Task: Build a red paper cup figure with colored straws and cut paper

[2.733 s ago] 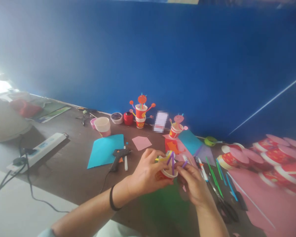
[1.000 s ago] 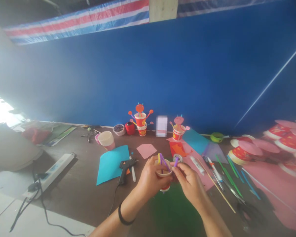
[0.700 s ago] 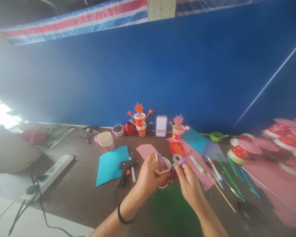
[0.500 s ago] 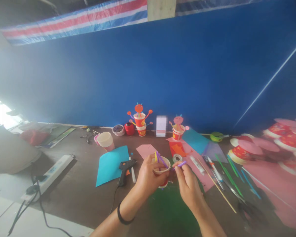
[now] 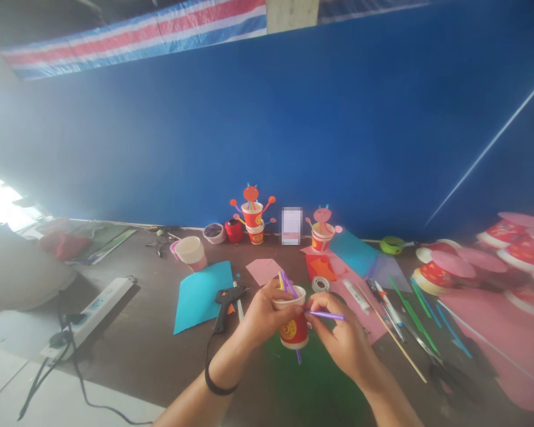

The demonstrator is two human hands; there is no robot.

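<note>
My left hand [image 5: 260,317] is wrapped round a small red paper cup [image 5: 293,332] with a white rim, held upright over a green sheet [image 5: 320,385]. Yellow and purple straws [image 5: 285,280] stick up out of the cup, and a purple end pokes out below its base. My right hand [image 5: 342,344] pinches a thin purple straw [image 5: 327,315] that lies sideways against the cup's right wall.
A black glue gun [image 5: 225,298] lies on a cyan sheet [image 5: 202,292] to the left. Finished cup figures [image 5: 253,216] stand at the blue wall. Pens, sticks and scissors [image 5: 400,317] lie to the right, beside pink paper and red cups [image 5: 445,273]. A power strip [image 5: 91,311] sits far left.
The cup has been turned from tilted towards me to upright, showing its red side. My right hand dropped lower and now holds the purple straw sideways at the cup's wall.
</note>
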